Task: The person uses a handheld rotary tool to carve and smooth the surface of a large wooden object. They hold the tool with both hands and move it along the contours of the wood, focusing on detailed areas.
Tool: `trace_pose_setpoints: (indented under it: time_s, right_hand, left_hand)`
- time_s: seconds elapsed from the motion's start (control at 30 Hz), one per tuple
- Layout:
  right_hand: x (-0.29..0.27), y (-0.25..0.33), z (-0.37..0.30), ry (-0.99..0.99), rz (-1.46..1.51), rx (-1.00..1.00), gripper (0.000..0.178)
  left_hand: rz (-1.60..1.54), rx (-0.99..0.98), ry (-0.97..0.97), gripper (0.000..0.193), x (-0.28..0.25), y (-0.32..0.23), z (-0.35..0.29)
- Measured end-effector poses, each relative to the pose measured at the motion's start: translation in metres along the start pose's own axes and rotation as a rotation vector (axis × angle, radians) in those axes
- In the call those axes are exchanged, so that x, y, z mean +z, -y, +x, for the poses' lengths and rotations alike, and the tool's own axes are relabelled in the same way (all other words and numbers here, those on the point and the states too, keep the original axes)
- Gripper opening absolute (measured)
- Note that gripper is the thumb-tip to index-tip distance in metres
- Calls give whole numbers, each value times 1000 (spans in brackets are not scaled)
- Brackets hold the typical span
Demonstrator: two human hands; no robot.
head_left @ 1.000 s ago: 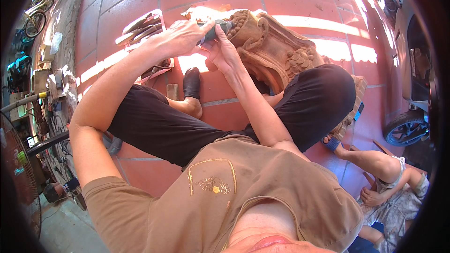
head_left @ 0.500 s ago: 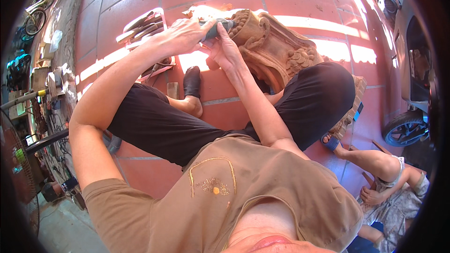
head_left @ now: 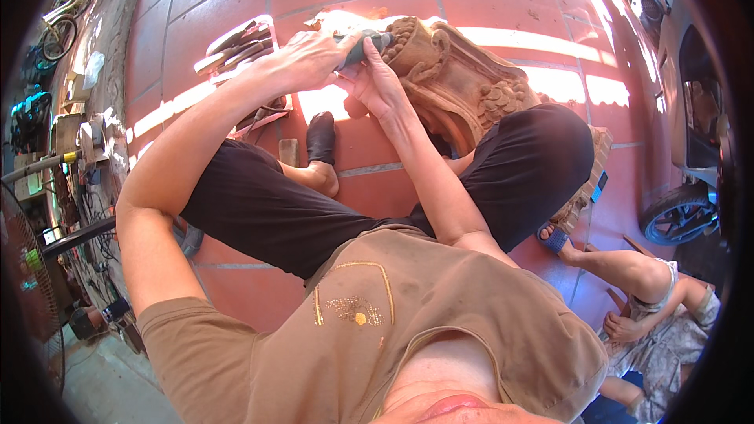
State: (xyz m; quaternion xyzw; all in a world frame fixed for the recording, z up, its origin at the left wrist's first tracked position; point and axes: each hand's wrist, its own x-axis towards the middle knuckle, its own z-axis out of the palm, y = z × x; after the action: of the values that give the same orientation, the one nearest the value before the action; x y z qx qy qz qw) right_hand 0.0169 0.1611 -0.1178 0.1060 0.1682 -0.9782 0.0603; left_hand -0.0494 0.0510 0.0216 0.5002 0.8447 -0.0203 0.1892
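"Hands?"
"Left hand (head_left: 312,60) and right hand (head_left: 378,88), close together, both wrapped round a grey-green rotary tool (head_left: 383,41)."
"Doing it well means?"
"My call: two-handed grip, light pressure, nose following each bead's curve, fingertips clear of the bit. Bit's too small to make out."
"Where's the workpiece?"
"Carved wooden piece (head_left: 471,71), just right of both hands, in front of the right knee (head_left: 550,137). Its beaded edge (head_left: 400,34) sits right by the tool's nose. Touching? Can't tell."
"Nearby?"
"Tray of hand tools (head_left: 275,35), left of the left hand."
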Motion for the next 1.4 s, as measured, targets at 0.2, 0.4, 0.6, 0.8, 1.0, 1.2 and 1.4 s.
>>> trace_pose_setpoints:
  time_s: [0.2,0.4,0.6,0.8,1.0,1.2,1.4]
  right_hand:
    - [2,-3,-1,-1,17,3,36]
    - [2,-3,0,-42,19,-4,35]
    - [1,-6,2,-42,6,-15,36]
    - [2,-7,0,-46,11,0,38]
    - [3,-14,-3,-17,-1,13,45]
    - [-3,-15,0,-4,-13,30,45]
    - [-4,-13,0,-13,-36,28,45]
  left_hand:
    - [-2,-13,35,67,-7,-3,-4]
    - [13,1,9,69,-9,-5,-6]
    - [6,16,10,68,-9,-1,-7]
    - [-20,-9,16,70,-3,2,-6]
    - [-19,5,64,73,0,5,-10]
    - [-33,-10,36,78,5,6,-13]
    - [-31,-21,30,78,9,7,-12]
